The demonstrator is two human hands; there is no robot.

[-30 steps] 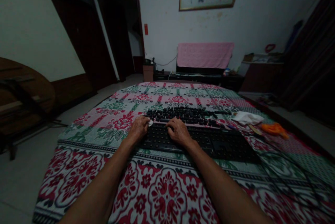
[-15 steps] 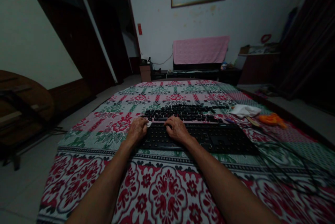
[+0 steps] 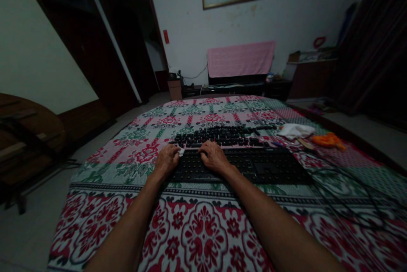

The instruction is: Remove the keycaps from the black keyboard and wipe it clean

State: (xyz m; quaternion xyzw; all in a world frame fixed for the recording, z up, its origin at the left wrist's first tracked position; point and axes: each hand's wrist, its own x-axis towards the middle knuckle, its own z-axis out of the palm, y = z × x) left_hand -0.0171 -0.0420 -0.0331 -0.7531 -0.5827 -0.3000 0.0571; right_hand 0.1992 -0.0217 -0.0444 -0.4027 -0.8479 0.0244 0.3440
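A black keyboard base (image 3: 280,168) with its keycaps off lies across the bedspread, rows of small round studs showing. At its upper left corner my left hand (image 3: 167,161) is closed, with a small white piece of tissue (image 3: 181,152) poking out from the fingertips. My right hand (image 3: 213,156) rests over the base's upper edge, fingers curled and pressed together; whatever they pinch is hidden. Just beyond both hands, the loose black keycaps (image 3: 222,136) lie in rough rows on the cloth.
A white cloth (image 3: 295,130) and an orange cloth-like item (image 3: 329,140) lie to the right. A black cable (image 3: 349,183) loops over the bedspread (image 3: 203,229) on that side. A round wooden tabletop (image 3: 28,128) leans at far left; a pink towel (image 3: 241,59) drapes something by the wall.
The view has shifted slightly. Both hands stay at nearly the same spots on the keyboard base, the tissue still in my left fingers.
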